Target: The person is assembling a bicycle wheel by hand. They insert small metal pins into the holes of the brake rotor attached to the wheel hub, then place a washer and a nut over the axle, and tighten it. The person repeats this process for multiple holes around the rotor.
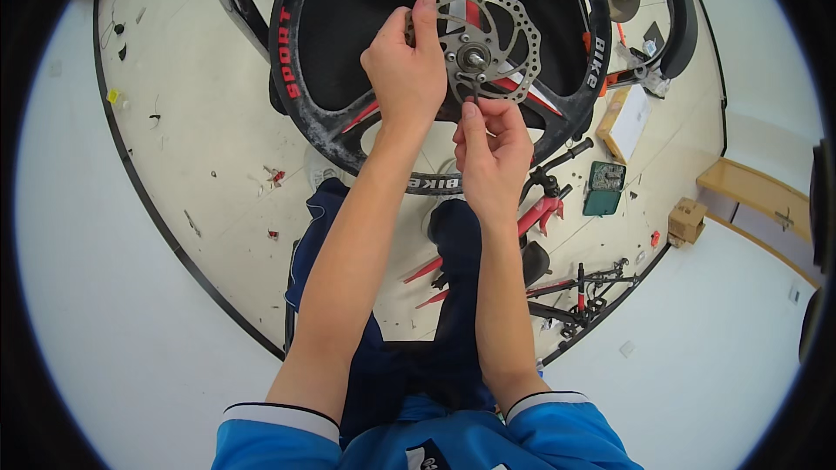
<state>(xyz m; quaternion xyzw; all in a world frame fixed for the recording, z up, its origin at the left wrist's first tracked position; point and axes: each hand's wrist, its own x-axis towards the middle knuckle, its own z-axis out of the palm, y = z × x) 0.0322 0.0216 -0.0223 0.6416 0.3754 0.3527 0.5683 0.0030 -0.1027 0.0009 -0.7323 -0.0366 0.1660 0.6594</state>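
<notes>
A bicycle wheel [352, 144] with a black rim and red-and-white spokes lies in front of me. On its hub sits a silver brake disc [526, 46] with holes round its edge, and the axle end [473, 57] stands up in its middle. My left hand [405, 70] is closed on the disc's left edge, thumb on top. Below the axle, my right hand [495, 148] pinches a thin dark rod-like tool [476, 91] at the disc's inner part. The tool's lower end is hidden by my fingers.
An open green case [603, 191] with small parts lies on the floor to the right, near a flat white-topped box [624, 122]. A red bicycle fork [540, 211] and a black frame [592, 283] lie closer. Cardboard boxes [687, 220] stand by the right wall.
</notes>
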